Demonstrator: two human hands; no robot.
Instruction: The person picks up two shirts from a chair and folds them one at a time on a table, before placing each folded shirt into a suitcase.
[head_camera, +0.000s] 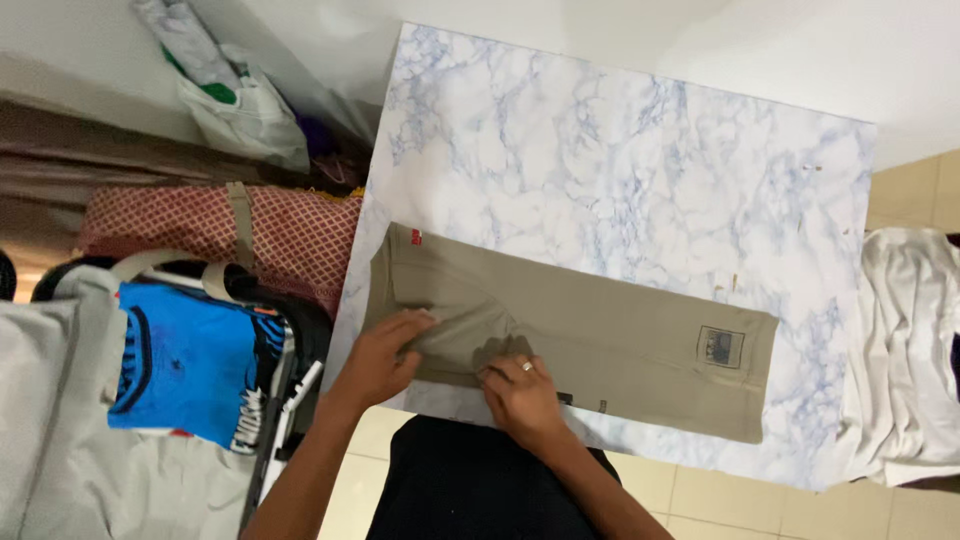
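- Marble-pattern table top (640, 150), white with blue veining, straight ahead of me; my landmark for the rest.
- Off its right edge: a white garment (905, 350), crumpled, draped and hanging down.
- Below its near edge: cream floor tiles (740, 495) with dark joints.
- Just off its left edge: a red checked cloth (300, 235), crossed by a tan strap (240, 215).
- Further left and nearer me: a blue shirt (185, 365) with dark print, lying on grey fabric (55, 400).
- Past the table's far left corner: a white plastic bag (245, 115) with green showing inside, crumpled.
- Beyond the far edge: plain white wall (800, 50).
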